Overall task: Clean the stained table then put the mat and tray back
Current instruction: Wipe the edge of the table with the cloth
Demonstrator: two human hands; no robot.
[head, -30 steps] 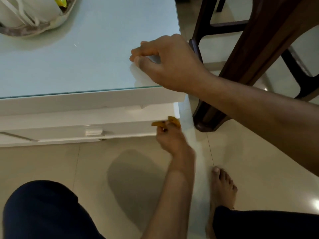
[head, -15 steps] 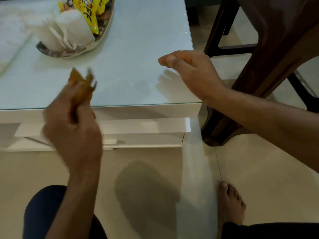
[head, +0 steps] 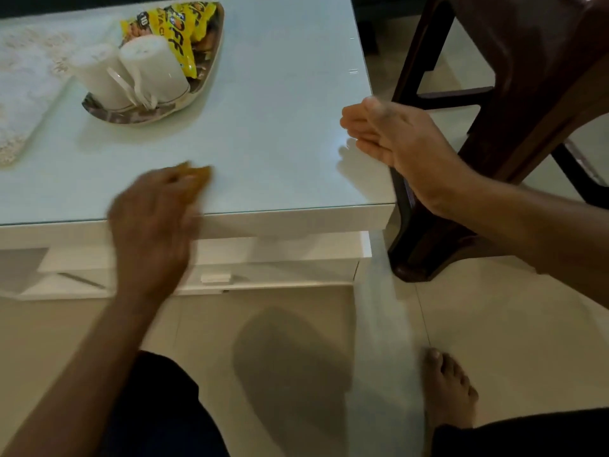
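The left hand [head: 155,225] grips an orange-brown cloth [head: 196,173] at the glass-topped table's [head: 280,133] near edge, blurred. The right hand [head: 392,136] hovers, fingers straight. The oval tray [head: 138,115] runs diagonally, beside the lace mat [head: 23,94].

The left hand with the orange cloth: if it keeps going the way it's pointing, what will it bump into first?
Probably the tray holding white cups. The left hand points up across bare table glass first, though blur makes its exact line uncertain.
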